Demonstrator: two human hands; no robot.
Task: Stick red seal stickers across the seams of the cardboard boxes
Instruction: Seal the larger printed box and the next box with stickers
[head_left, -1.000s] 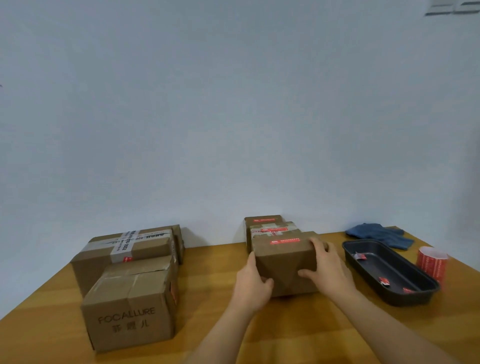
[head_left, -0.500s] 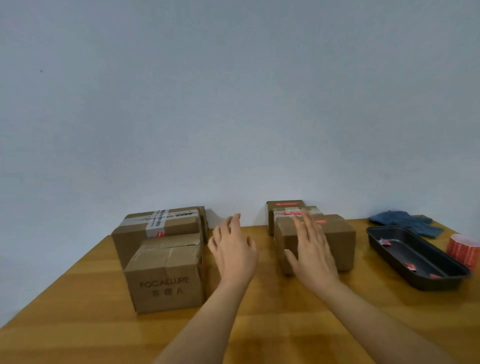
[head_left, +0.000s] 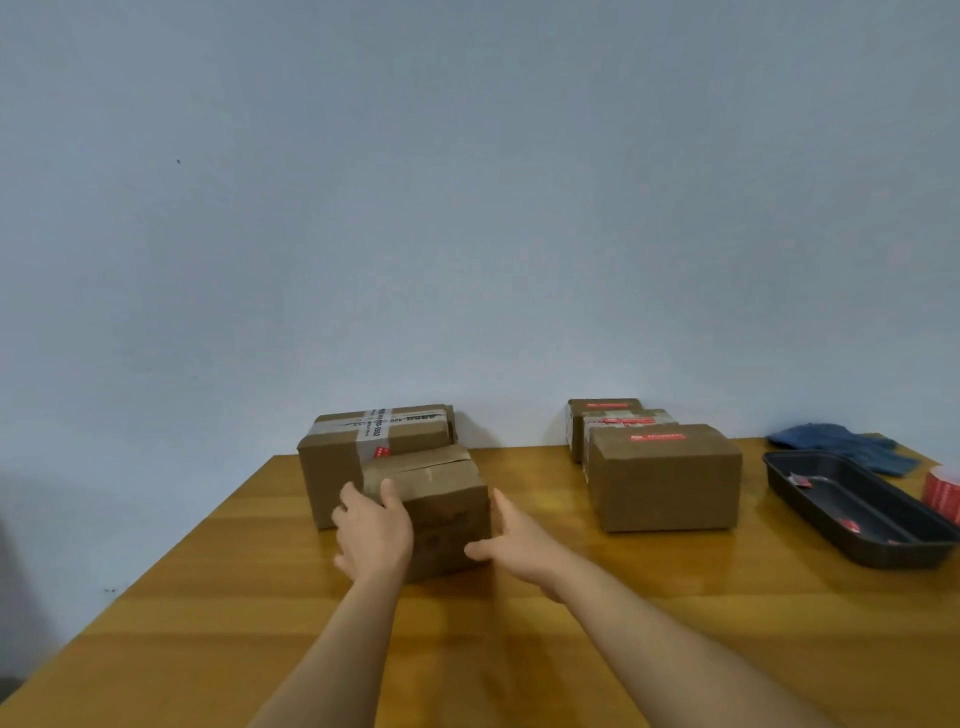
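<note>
At 11 o'clock on the tabletop (head_left: 519, 649), my left hand (head_left: 374, 535) grips the top left edge of the small cardboard box (head_left: 447, 504), with a larger taped box (head_left: 337, 467) just behind. My right hand (head_left: 519, 540) presses its right side with straight fingers. At 1 o'clock stand the sealed boxes (head_left: 665, 483), each with a red seal sticker (head_left: 657, 437), and at 3 o'clock are the black tray (head_left: 831, 467) and sticker roll (head_left: 943, 496).

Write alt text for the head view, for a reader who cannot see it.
A person's left hand grips a small cardboard box on a wooden table, while the right hand lies open at its right side. Three boxes with red stickers stand further right, beside a black tray.
</note>
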